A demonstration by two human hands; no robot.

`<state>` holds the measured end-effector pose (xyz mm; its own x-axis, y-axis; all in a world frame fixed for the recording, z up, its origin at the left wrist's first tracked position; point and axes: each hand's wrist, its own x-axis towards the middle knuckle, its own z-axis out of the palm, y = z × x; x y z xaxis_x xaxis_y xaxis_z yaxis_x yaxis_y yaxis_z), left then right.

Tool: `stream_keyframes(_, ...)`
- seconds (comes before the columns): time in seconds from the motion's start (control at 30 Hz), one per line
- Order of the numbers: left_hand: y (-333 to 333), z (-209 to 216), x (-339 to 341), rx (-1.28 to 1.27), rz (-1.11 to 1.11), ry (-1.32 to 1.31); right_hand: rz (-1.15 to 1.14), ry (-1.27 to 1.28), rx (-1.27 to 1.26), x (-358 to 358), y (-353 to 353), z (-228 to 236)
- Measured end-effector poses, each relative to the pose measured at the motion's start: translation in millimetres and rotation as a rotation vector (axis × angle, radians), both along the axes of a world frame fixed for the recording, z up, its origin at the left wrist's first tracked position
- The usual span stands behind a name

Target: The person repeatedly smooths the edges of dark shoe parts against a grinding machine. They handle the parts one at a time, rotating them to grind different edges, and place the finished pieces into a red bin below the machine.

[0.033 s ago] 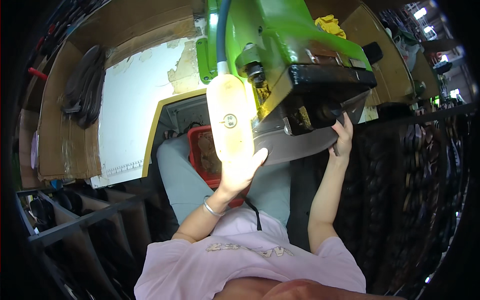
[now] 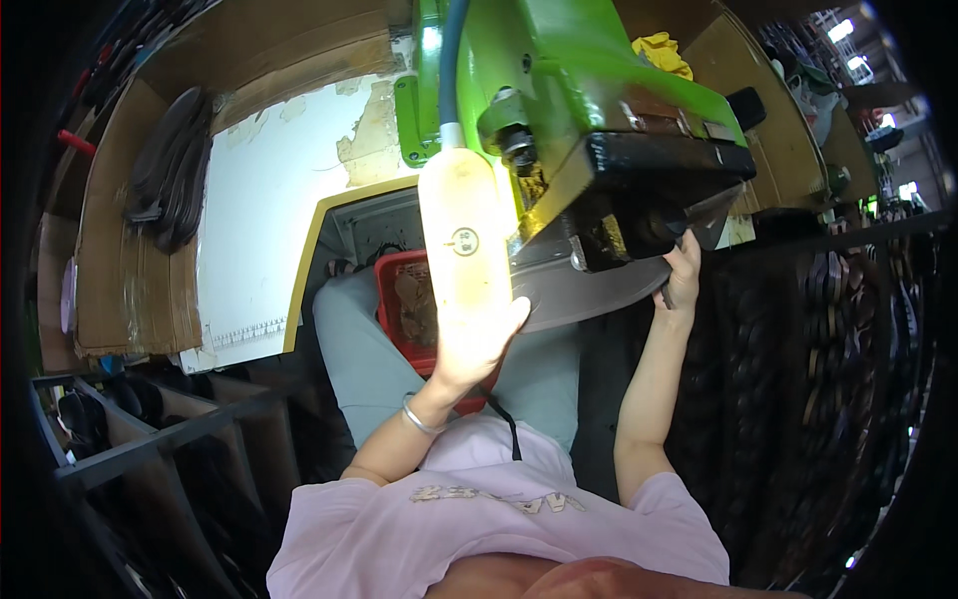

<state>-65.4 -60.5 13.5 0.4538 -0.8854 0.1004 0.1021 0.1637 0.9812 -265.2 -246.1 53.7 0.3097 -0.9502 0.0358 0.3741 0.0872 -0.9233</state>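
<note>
Nearest to the camera is the person's pale pink shirt [image 2: 499,529], and from it both forearms rise toward the machine. The left hand [image 2: 477,339], with a bracelet [image 2: 419,417] at the wrist, is closed around the lower end of a pale, brightly lit oblong piece [image 2: 462,240] that looks like a shoe sole. I judge this piece light and a little flexible, with a smooth face that may slip, so the narrow end where the hand is now seems the good place to hold it.

The right hand [image 2: 682,275] reaches up to the grey curved plate [image 2: 589,290] under the black head [image 2: 649,190] of the green machine [image 2: 569,70]. The fingers curl at the edge, but I cannot tell if they really grip something.

Between the knees sits a red basket [image 2: 404,309]; its content is unclear. Further back, dark soles [image 2: 175,170] lean on a cardboard wall [image 2: 120,270].

The glare hides the surface of the pale piece, and its upper end meets a blue hose [image 2: 449,60], so I cannot say if they touch.
</note>
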Motion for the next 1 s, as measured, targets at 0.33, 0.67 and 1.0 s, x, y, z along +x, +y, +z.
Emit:
stream_keyframes(0.33,62,16,75,0.003,0.157,0.215,0.177,-0.088,-0.032,62,56,-14)
stream_keyframes(0.67,108,-27,68,0.058,0.202,0.307,0.250,-0.024,-0.015,86,71,-8)
stream_keyframes(1.0,74,-6,54,0.217,-0.281,-0.274,0.291,0.137,-0.241,101,80,4)
